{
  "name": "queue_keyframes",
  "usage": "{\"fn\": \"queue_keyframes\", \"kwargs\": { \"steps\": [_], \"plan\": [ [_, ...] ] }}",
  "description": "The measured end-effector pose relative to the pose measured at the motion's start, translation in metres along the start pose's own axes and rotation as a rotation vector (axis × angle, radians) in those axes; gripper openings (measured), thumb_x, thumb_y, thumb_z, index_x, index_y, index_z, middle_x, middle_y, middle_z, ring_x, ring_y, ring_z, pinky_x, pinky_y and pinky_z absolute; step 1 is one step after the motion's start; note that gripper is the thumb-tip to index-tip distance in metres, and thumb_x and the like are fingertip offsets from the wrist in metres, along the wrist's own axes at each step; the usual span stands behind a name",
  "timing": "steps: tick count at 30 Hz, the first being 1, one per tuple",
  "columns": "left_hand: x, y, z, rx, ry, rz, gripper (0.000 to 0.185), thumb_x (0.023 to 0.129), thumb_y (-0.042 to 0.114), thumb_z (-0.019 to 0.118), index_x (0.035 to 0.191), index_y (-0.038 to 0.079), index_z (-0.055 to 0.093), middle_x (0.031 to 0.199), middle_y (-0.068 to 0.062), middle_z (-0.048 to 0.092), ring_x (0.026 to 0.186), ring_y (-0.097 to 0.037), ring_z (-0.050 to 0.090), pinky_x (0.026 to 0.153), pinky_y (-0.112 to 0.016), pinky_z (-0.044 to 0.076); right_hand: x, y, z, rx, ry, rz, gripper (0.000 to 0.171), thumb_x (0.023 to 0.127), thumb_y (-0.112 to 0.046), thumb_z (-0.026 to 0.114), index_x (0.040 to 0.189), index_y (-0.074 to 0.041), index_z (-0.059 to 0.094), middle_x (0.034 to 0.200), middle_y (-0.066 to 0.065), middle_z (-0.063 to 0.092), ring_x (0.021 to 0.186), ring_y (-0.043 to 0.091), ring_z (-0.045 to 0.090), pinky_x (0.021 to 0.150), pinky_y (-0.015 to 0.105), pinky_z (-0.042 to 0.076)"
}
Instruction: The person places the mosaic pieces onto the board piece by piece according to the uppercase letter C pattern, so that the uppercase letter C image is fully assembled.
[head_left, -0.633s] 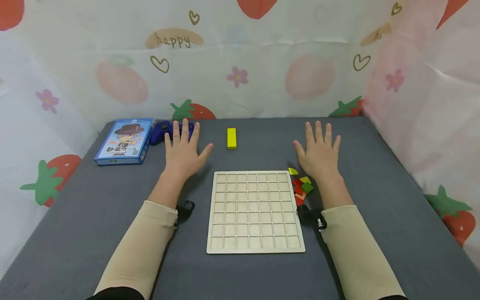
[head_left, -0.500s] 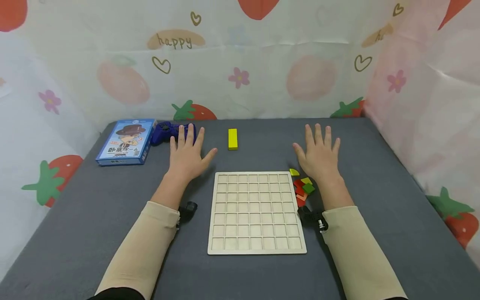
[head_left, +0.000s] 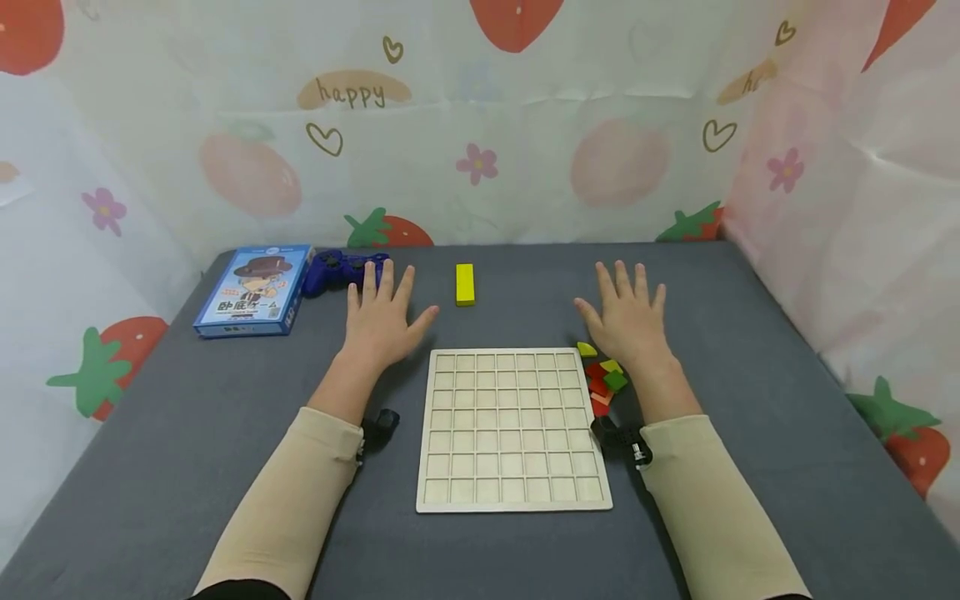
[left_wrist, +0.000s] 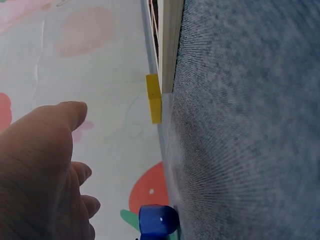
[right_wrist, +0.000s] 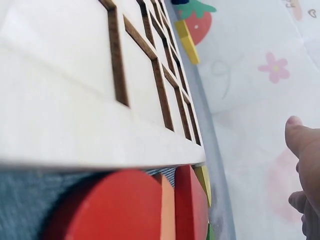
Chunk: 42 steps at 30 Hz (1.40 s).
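Fingers spread, the left hand (head_left: 380, 325) hovers over the table left of a pale wooden grid board (head_left: 514, 433), holding nothing. Its fingertips overlap a blue game controller (head_left: 330, 270) in the head view; the left wrist view shows the hand raised above the table. The right hand (head_left: 628, 323) is also spread and holds nothing, beyond the board's far right corner. Just below it, along the board's right edge, lie several small coloured blocks, among them a green block (head_left: 615, 381) and a red piece (right_wrist: 120, 205). A yellow block (head_left: 465, 285) lies behind the board, between the hands.
A blue card-game box (head_left: 252, 290) lies at the back left of the grey table (head_left: 750, 467), beside the controller. A printed curtain (head_left: 525, 100) closes off the back and both sides. Black wrist cameras (head_left: 381, 427) hang at the inner side of each wrist.
The left hand has shifted slightly right and nearer, uncovering more of the controller. The right hand has moved slightly left. The head view has tilted a little; the objects stay in place.
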<state>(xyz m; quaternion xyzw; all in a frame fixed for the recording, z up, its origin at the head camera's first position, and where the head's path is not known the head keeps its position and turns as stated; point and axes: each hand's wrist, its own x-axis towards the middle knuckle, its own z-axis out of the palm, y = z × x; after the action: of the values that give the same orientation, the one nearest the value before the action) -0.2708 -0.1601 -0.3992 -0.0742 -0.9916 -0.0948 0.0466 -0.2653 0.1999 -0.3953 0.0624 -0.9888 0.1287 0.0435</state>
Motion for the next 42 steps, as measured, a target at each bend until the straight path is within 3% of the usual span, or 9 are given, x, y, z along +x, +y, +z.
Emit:
{"fn": "queue_keyframes", "kwargs": {
  "steps": [8,14,17,21,24,27,32,37,42],
  "plan": [
    [0.005,0.000,0.001,-0.028,-0.011,0.009,0.085,0.103,0.060,0.046,0.167,0.015,0.013,0.169,-0.022,0.002,0.154,-0.042,-0.009,0.120,-0.058,0.000,0.000,0.004,-0.001,0.095,-0.028,-0.031,0.081,0.107,-0.052,0.045,0.167,-0.012,0.009,0.169,0.022,0.004,0.153,0.045,-0.007,0.115,0.070,-0.003],
    [0.006,0.001,0.003,-0.132,-0.030,0.000,0.083,0.104,0.050,0.052,0.166,0.011,0.014,0.166,-0.025,0.019,0.152,-0.044,0.020,0.116,-0.059,0.026,0.000,0.004,-0.006,0.291,-0.131,-0.044,0.081,0.106,-0.045,0.053,0.166,-0.010,0.011,0.169,0.023,0.010,0.153,0.049,0.000,0.115,0.070,0.005],
    [0.004,0.000,0.005,-0.221,-0.063,-0.004,0.082,0.104,0.047,0.054,0.166,0.012,0.015,0.161,-0.025,0.032,0.143,-0.044,0.039,0.109,-0.061,0.036,-0.001,0.004,-0.007,0.362,-0.174,-0.034,0.076,0.107,-0.039,0.055,0.165,-0.007,0.017,0.165,0.025,0.021,0.151,0.048,0.017,0.115,0.067,0.019],
    [0.002,-0.004,0.010,-0.327,-0.109,-0.011,0.080,0.103,0.046,0.056,0.166,0.014,0.017,0.120,-0.021,0.064,0.100,-0.037,0.063,0.085,-0.052,0.050,0.001,0.008,-0.003,0.416,-0.208,0.017,0.064,0.107,-0.037,0.055,0.159,-0.005,0.036,0.146,0.026,0.046,0.128,0.044,0.049,0.100,0.059,0.042],
    [0.000,-0.010,0.016,-0.394,-0.146,-0.027,0.080,0.103,0.046,0.058,0.165,0.015,0.020,0.087,-0.011,0.060,0.070,-0.028,0.055,0.067,-0.043,0.045,0.003,0.016,0.003,0.440,-0.243,0.073,0.053,0.107,-0.037,0.054,0.147,-0.003,0.051,0.136,0.025,0.053,0.118,0.041,0.054,0.096,0.056,0.045],
    [0.001,-0.019,0.023,-0.502,-0.174,-0.030,0.080,0.102,0.046,0.060,0.164,0.012,0.023,0.081,-0.006,0.058,0.064,-0.021,0.051,0.064,-0.038,0.043,0.004,0.027,0.008,0.510,-0.279,0.123,0.048,0.108,-0.039,0.052,0.138,-0.001,0.057,0.141,0.026,0.051,0.127,0.043,0.050,0.102,0.057,0.042],
    [-0.005,-0.036,0.031,-0.733,-0.167,-0.016,0.069,0.104,0.037,0.061,0.160,0.007,0.034,0.082,-0.008,0.061,0.060,-0.020,0.046,0.064,-0.038,0.042,-0.006,0.034,0.016,0.714,-0.315,0.108,0.052,0.108,-0.039,0.051,0.145,-0.002,0.053,0.154,0.024,0.042,0.143,0.044,0.034,0.113,0.061,0.029],
    [-0.023,-0.036,0.040,-0.773,-0.076,0.061,0.043,0.104,0.025,0.061,0.143,0.006,0.059,0.097,-0.007,0.065,0.069,-0.020,0.049,0.069,-0.037,0.042,-0.030,0.038,0.027,0.822,-0.195,0.073,0.049,0.107,-0.032,0.058,0.147,-0.005,0.054,0.148,0.021,0.047,0.137,0.040,0.042,0.110,0.056,0.034],
    [-0.045,-0.022,0.049,-0.683,0.003,0.158,0.027,0.100,0.019,0.066,0.125,0.008,0.071,0.090,0.002,0.062,0.076,-0.020,0.044,0.077,-0.039,0.036,-0.044,0.040,0.037,0.792,-0.017,0.025,0.041,0.104,-0.022,0.063,0.140,-0.003,0.061,0.126,0.018,0.059,0.111,0.031,0.055,0.094,0.044,0.045]
  ]
}}
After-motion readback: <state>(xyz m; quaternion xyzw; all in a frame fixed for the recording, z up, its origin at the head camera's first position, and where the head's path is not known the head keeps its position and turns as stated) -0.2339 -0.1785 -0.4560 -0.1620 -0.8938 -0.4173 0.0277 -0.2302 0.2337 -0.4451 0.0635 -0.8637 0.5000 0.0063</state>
